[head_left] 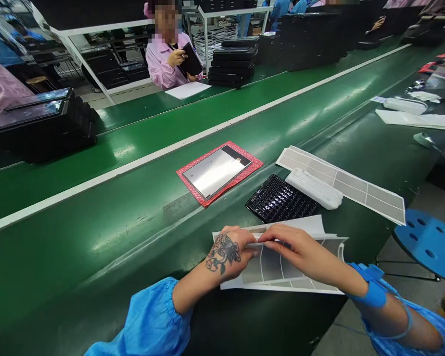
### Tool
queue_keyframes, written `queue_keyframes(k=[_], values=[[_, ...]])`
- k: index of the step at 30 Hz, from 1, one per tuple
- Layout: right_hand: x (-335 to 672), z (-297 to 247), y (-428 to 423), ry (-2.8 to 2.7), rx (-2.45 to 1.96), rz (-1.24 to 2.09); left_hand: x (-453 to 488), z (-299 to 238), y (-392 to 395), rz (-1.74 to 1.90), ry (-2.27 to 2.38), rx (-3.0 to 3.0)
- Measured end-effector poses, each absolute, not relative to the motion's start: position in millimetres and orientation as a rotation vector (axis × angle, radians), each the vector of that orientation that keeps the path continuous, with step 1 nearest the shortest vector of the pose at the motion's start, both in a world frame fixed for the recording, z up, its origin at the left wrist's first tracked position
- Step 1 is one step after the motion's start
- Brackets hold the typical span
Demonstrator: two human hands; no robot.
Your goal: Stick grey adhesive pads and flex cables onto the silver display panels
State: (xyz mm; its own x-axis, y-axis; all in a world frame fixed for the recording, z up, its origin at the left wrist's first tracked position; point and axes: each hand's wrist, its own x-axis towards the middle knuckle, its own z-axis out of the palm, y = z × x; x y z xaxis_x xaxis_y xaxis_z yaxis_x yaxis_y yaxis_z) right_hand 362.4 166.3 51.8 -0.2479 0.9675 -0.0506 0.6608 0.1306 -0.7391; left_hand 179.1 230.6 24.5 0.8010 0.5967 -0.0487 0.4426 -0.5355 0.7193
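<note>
A sheet of large grey stickers with white dividing lines (pixel 270 264) lies curled over other sheets at the table's front edge. My left hand (pixel 232 252) is closed in a pinch on its far edge. Beside it, my right hand (pixel 298 249) pinches the same edge, thumb and fingertips together. Whatever small piece may sit between the fingertips is hidden. Just beyond the hands are a black plastic tray with many small cells (pixel 280 198) and a white oblong object (pixel 315 189). Farther left, a silvery flat panel (pixel 217 173) rests on red bubble wrap (pixel 257 165).
Another grey sticker strip (pixel 374 190) extends to the right. A white divider (pixel 222 127) runs along the green table. Across it, a person in pink (pixel 165 64) holds a dark flat device near stacked black trays (pixel 232 64). A blue stool (pixel 430 244) stands at right.
</note>
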Motion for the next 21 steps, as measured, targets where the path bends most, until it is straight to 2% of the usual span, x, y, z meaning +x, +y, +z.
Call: queue_keyframes(k=[5, 8, 15, 21], values=[[360.7, 67.3, 165.0, -1.821, -1.602, 1.161, 172.3, 38.1, 235.9, 0.148, 0.745, 1.630], [356.9, 69.5, 164.1, -1.750, -1.590, 1.243, 169.7, 39.8, 231.2, 0.213, 0.724, 1.539], [354.1, 70.7, 167.0, -1.627, -1.507, 1.467, 165.2, 38.3, 219.2, 0.357, 0.715, 1.918], [354.7, 70.5, 168.0, -1.604, -1.523, 1.482, 163.9, 24.5, 210.4, 0.688, 0.669, 2.207]])
